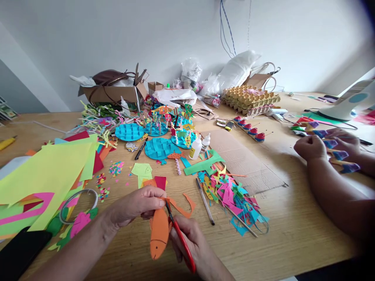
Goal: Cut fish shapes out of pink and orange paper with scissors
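An orange paper fish (159,232) with a drawn eye and mouth hangs head down from my left hand (146,203), whose fingers pinch its upper end. My right hand (190,238) is closed on red-handled scissors (184,244). Their dark blades point up beside the tail end of the fish, near my left fingertips. A curled orange paper strip (184,207) extends to the right of the blades. Just beyond my left hand lie a light green paper piece (141,169) with a drawn fish head and a dark red scrap (160,182).
Colored sheets (58,164) and a tape roll (63,212) lie left. Blue discs (161,148) and glue bottles (195,147) stand ahead. A pen (205,201), paper scraps (231,195) and cardboard (249,160) are right. Another person's hands (312,148) hold painted carton pieces (340,155) far right.
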Demonstrator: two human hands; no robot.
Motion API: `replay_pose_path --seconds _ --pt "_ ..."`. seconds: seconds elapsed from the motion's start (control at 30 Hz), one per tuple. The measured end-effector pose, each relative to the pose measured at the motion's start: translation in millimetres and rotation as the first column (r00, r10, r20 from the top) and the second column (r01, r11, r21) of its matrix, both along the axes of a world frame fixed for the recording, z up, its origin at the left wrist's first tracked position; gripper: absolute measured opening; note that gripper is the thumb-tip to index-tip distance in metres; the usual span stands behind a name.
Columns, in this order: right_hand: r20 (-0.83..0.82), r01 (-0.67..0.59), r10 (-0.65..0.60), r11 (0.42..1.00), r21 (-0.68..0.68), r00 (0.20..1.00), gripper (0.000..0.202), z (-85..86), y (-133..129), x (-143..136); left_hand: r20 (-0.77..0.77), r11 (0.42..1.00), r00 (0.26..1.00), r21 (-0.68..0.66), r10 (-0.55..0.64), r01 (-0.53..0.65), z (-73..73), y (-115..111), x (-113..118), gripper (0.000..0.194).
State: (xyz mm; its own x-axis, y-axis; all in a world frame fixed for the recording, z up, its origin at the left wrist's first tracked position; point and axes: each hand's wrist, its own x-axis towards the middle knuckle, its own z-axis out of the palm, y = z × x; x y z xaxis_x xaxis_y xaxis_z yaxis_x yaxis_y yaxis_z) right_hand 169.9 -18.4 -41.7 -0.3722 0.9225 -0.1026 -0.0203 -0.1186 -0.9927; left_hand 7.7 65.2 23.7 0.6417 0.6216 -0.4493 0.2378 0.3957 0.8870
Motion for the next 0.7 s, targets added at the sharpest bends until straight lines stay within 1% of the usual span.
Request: replay_pose_path --seconds 0.13,0.23,0.4,0.47,0.57,0.7 --pt "0.026 0.005 -0.005 1.000 0.015 1.000 0.046 -2.6 -1 2 0.005 0.999 0.999 0.015 -0.048 0.048 2.2 2 -1 0.021" --pt "0.045 -0.008 0.007 1.000 0.010 0.999 0.043 -4.1 -2 3 -0.033 0.997 0.997 0.001 -0.073 0.073 2.7 2 -3 0.019" --pt "0.084 -0.026 0.026 1.000 -0.004 0.996 0.038 2.7 -2 3 -0.107 0.993 0.988 0.009 -0.114 0.115 7.8 5 -8 0.016" --pt "0.101 -0.039 0.037 0.999 0.012 0.994 0.037 7.2 -1 4 -0.127 0.984 0.977 0.026 -0.172 0.177 11.0 7 -9 0.016" --pt "0.137 -0.062 0.055 0.997 0.048 0.989 0.036 12.5 0 7 -0.154 0.955 0.947 0.048 -0.282 0.292 14.2 12 -10 0.018" --pt "0.218 -0.101 0.076 0.989 0.104 0.973 0.034 15.6 1 13 -0.138 0.927 0.919 0.019 -0.369 0.375 16.1 17 -9 0.020"
